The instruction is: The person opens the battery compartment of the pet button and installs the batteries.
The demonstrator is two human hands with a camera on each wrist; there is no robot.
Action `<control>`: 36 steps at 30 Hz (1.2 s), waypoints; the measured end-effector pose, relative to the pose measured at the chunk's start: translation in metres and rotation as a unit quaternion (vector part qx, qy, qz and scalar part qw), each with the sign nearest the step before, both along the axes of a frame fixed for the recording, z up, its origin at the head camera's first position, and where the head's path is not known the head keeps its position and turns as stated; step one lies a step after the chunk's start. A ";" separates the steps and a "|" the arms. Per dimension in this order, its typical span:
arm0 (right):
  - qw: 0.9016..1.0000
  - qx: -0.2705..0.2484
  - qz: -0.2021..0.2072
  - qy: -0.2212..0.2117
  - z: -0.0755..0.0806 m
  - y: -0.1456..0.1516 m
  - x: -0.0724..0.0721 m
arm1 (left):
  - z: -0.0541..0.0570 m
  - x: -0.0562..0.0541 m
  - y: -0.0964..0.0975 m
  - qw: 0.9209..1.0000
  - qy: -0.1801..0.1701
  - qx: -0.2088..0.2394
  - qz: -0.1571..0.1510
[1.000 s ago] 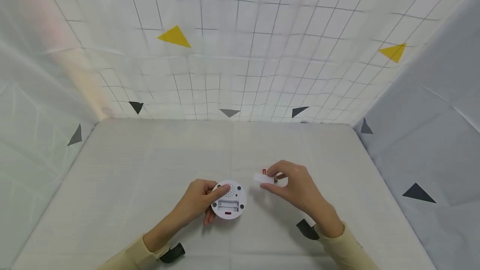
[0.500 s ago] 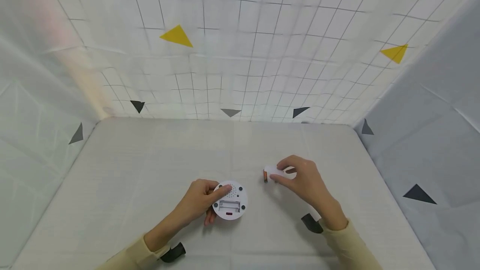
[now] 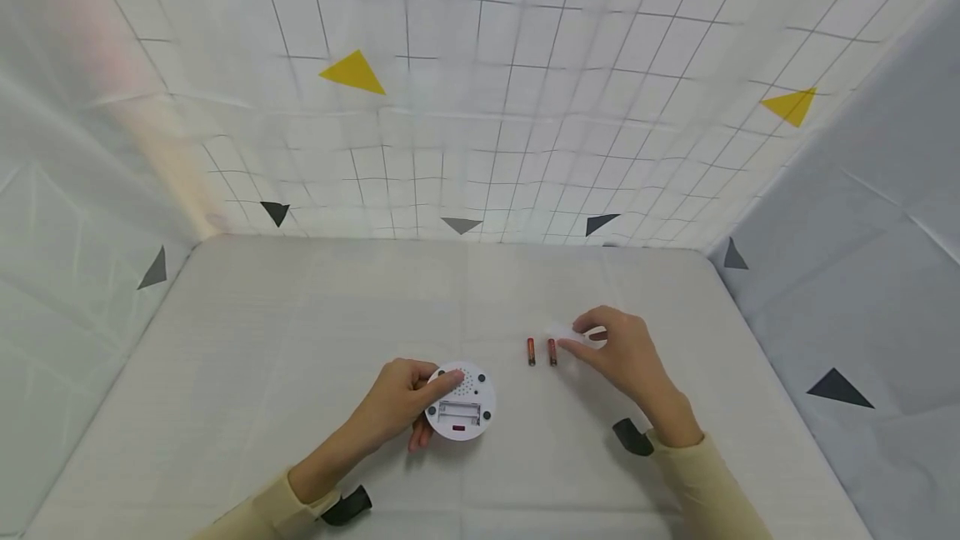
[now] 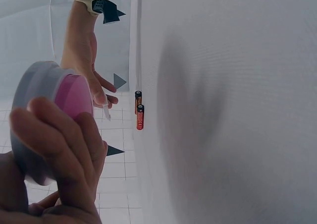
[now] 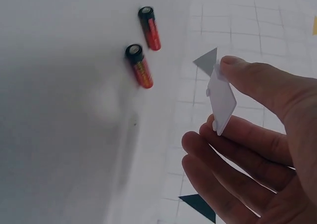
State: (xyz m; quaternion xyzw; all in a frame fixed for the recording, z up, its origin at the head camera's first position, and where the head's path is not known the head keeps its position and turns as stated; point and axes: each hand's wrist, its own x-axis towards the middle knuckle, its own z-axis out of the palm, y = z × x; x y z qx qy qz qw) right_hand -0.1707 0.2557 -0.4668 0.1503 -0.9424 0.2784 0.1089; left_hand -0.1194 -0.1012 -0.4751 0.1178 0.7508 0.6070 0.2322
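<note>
Your left hand (image 3: pixel 401 394) grips the round device (image 3: pixel 471 394), battery slot (image 3: pixel 459 414) up, long axis nine-to-three. At its two o'clock, two batteries (image 3: pixel 552 352) lie twelve-to-six on the tabletop (image 3: pixel 360 307); beyond, your right hand (image 3: pixel 618 348), loosely curled, pinches the white cover (image 5: pixel 222 100), faint and part-hidden in the head view.

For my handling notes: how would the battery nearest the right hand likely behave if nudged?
The battery would probably roll if pushed sideways, being a cylinder lying on its side on the flat-looking table. A push leftward might knock the other battery lying beside it. It likely feels stiff, judging by its straight, cylindrical case.
</note>
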 end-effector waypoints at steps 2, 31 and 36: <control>1.000 0.003 -0.008 -0.004 -0.002 0.003 -0.002 | 0.000 0.000 0.000 1.000 0.001 0.000 -0.001; 0.996 0.033 -0.058 -0.055 -0.040 0.034 -0.023 | -0.002 -0.002 0.000 1.000 0.015 -0.002 -0.011; 0.997 0.040 -0.044 -0.039 -0.041 0.035 -0.024 | -0.003 -0.001 0.000 1.000 0.007 0.002 -0.012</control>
